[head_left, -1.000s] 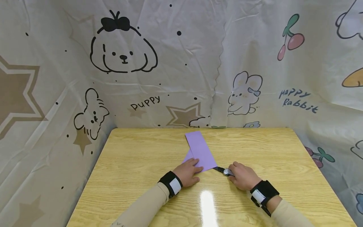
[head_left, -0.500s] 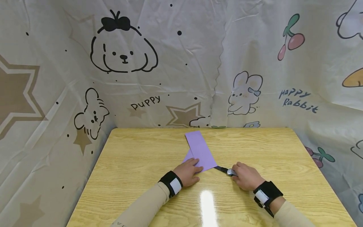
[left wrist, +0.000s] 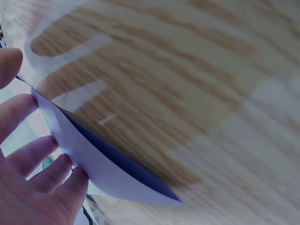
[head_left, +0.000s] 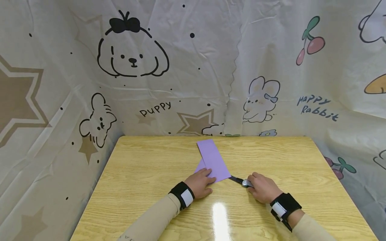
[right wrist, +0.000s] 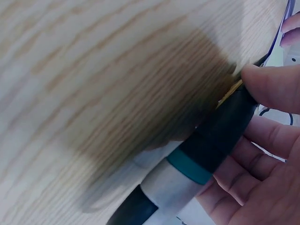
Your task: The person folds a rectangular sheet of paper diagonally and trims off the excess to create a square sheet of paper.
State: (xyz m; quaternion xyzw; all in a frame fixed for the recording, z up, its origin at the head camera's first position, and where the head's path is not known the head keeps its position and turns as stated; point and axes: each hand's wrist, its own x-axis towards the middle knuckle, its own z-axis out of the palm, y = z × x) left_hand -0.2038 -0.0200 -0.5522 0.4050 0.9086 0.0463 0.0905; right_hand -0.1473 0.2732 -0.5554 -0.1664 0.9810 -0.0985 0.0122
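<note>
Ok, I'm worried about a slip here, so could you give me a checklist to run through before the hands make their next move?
1. Left hand resting on the purple paper: ok.
2. Right hand gripping the dark-tipped tool: ok.
3. Left hand apart from the tool: ok.
4. Paper lying flat: not ok; the left wrist view shows its layers gaping along one edge.
5. Tool's tip under the paper's corner, not just beside it: cannot tell.
</note>
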